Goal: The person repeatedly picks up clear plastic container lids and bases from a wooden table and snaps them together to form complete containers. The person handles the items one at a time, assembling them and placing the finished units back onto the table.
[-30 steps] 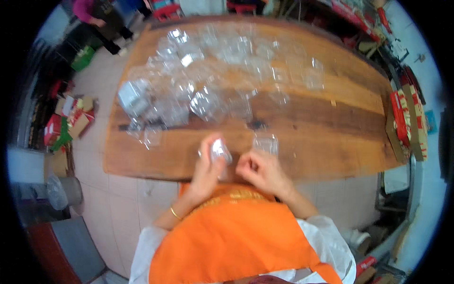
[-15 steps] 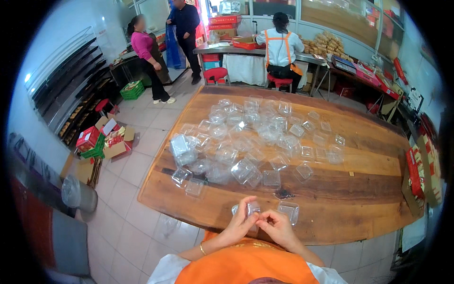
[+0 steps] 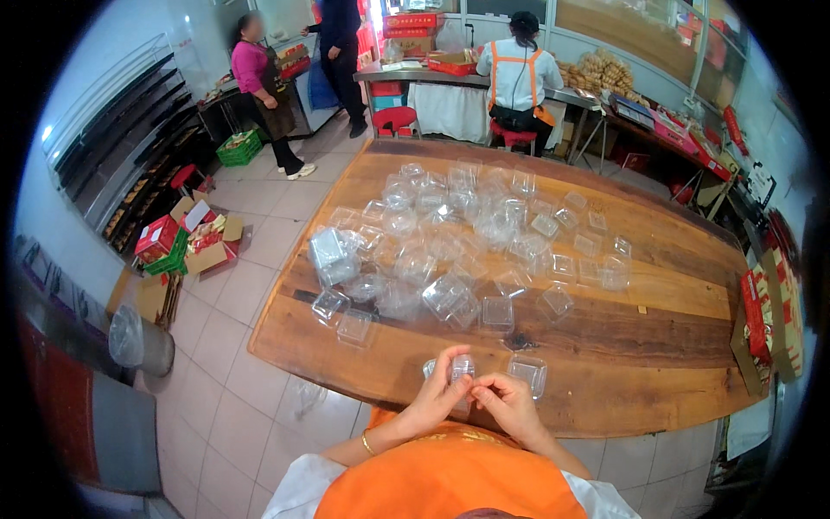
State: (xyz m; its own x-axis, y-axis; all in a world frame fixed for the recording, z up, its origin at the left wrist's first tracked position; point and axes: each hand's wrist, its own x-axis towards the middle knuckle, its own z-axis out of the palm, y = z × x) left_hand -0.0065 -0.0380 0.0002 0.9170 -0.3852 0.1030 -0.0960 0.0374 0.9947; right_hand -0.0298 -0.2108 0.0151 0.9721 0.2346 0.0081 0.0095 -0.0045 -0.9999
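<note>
Being gripped in the left hand (image 3: pixel 437 396), a clear box (image 3: pixel 463 367) is held at the near edge of the desk (image 3: pixel 674 372), wrapped by the thumb and fingers. The right hand (image 3: pixel 508 405) is brought up just beside it, thumb and fingertips drawn together at the lower right of the box; whether any part of it is pinched there cannot be told. A gold bracelet (image 3: pixel 367 445) is worn on the left wrist. Partly hidden behind the left hand, a clear piece (image 3: pixel 429 368) is seen at the same edge of the desk; its shape cannot be made out. A clear tray (image 3: pixel 529 372) is laid on the desk just beyond the right hand. The middle and far left of the desk are covered by clear containers (image 3: pixel 497 221), some overlapped, some set apart. A stack (image 3: pixel 327 251) is placed near the desk's left edge. At the desk's right end, red packets (image 3: pixel 755 316) are held in an open carton (image 3: pixel 788 337). Beyond the desk's far edge, a red stool (image 3: pixel 514 137) is occupied by a co-worker (image 3: pixel 519 78) turned away. Left of the desk, a green crate (image 3: pixel 239 149) and a bin (image 3: pixel 157 353) are set on the floor (image 3: pixel 229 415).
</note>
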